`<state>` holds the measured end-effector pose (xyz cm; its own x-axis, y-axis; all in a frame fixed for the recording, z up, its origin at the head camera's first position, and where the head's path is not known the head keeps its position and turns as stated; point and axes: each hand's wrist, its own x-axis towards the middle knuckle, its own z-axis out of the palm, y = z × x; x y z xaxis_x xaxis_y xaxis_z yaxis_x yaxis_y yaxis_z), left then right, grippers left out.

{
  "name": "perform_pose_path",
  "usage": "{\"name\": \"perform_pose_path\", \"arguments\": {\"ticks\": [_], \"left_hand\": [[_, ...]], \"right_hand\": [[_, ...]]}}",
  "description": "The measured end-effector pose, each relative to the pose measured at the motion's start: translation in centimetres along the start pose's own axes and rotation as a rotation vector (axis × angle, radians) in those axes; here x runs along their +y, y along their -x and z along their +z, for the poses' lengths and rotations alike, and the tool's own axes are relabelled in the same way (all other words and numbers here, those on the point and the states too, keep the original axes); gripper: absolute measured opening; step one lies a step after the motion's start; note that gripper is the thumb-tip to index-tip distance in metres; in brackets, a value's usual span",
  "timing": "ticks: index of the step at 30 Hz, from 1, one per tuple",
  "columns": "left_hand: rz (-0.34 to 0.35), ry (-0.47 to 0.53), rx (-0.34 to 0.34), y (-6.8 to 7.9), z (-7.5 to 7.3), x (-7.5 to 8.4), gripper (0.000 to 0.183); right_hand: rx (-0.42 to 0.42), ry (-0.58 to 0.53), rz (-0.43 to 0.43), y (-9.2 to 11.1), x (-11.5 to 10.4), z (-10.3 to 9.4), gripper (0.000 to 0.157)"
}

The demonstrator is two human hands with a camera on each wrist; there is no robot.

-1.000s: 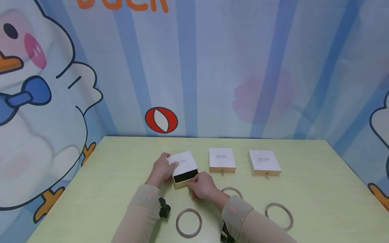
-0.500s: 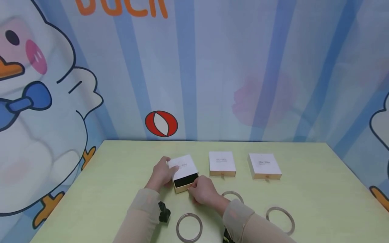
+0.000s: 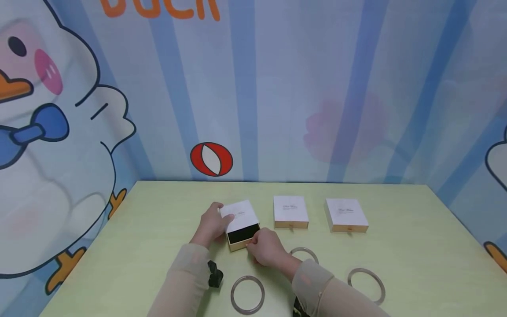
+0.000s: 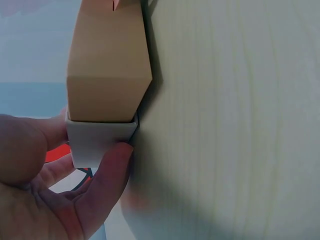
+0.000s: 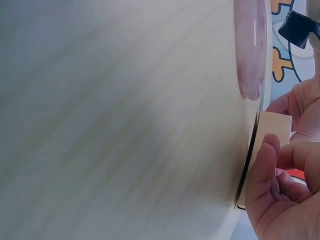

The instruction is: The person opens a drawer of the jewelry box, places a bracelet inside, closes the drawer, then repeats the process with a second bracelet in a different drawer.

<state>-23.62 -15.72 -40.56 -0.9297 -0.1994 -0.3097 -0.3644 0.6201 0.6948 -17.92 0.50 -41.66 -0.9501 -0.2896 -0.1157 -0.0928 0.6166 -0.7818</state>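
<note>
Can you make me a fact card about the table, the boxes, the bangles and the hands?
Table: pale yellow-green
Left hand: grips the leftmost white box
Right hand: pinches that box's drawer at its front
Drawer: partly out, black inside
Middle box: closed
Right box: closed
Bangles: three, lying on the table, two partly hidden by the right arm

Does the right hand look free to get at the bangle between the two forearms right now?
Likely yes, once the right hand lets go of the drawer of the white box; the bangle lies uncovered on the table, with nothing visible between hand and bangle.
</note>
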Motion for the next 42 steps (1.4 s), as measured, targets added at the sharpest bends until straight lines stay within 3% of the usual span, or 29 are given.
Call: {"name": "perform_pose_path", "arguments": {"ticks": [10,42], "left_hand": [[0.001,0.001,-0.005,0.15,-0.1,0.04,0.058],[-0.011,0.015,-0.006,0.03,-0.03,-0.04,0.059]], "right_hand": [[-0.003,0.042,0.007,0.11,-0.06,0.03,0.03],[0.024,0.137,-0.085,0.64,0.43,0.12,0.033]]}}
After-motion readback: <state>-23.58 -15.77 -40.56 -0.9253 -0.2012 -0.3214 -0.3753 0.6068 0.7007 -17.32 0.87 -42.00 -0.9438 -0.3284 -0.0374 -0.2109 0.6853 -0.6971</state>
